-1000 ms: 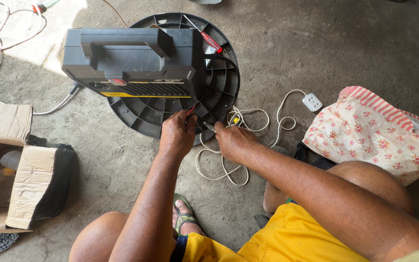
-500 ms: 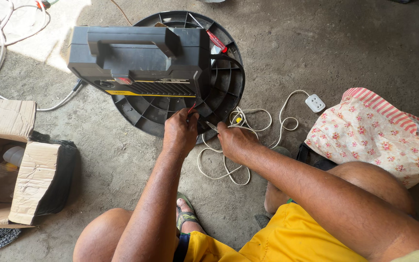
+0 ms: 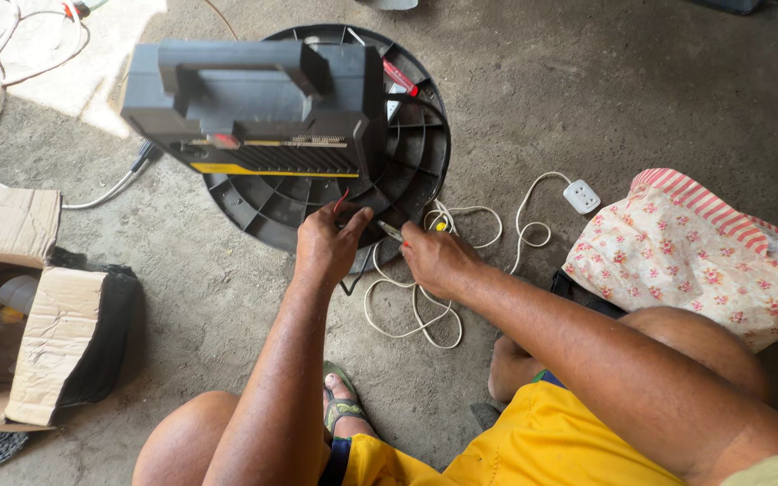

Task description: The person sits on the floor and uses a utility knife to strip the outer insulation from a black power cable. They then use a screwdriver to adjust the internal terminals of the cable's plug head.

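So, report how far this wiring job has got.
Done: the round black base lies ribs-up, the grey box resting on it. In hand: left hand pinches a thin red wire; right hand works a small tool. Left: white cord lies loose.

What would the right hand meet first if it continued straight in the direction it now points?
Probably the left hand: the right hand points leftward with a thin metal tool toward its fingers; beyond lies the round black ribbed plastic base. Depth is unclear.
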